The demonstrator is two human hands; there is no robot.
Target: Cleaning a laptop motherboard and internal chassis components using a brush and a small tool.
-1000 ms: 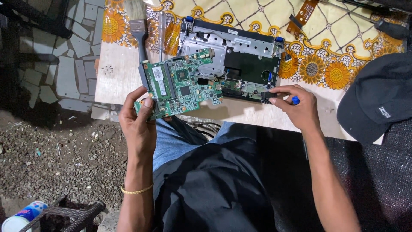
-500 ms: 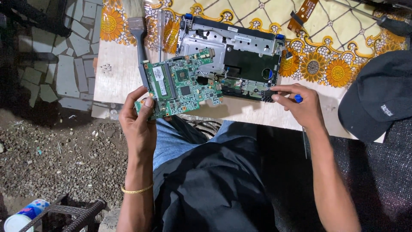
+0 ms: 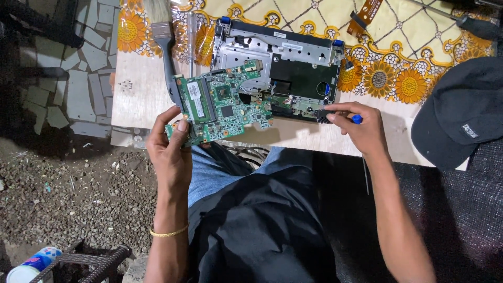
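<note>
Green rectangular circuit board (image 3: 219,109) crowded with chips, tilting over the worktop (image 3: 136,94) edge, left hand (image 3: 170,152) closing on its lower corner, right hand (image 3: 361,128) gripping a blue-tipped black screwdriver (image 3: 338,116) against the grey metal laptop chassis (image 3: 277,68), sunflower-patterned cloth (image 3: 408,57) lying beneath, gravel ground (image 3: 68,194) showing below.

White label (image 3: 193,90) on green board (image 3: 220,107)

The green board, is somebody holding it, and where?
Yes. The left hand holds the green circuit board by its lower left corner. The right hand grips a blue-tipped screwdriver by its handle.
</note>
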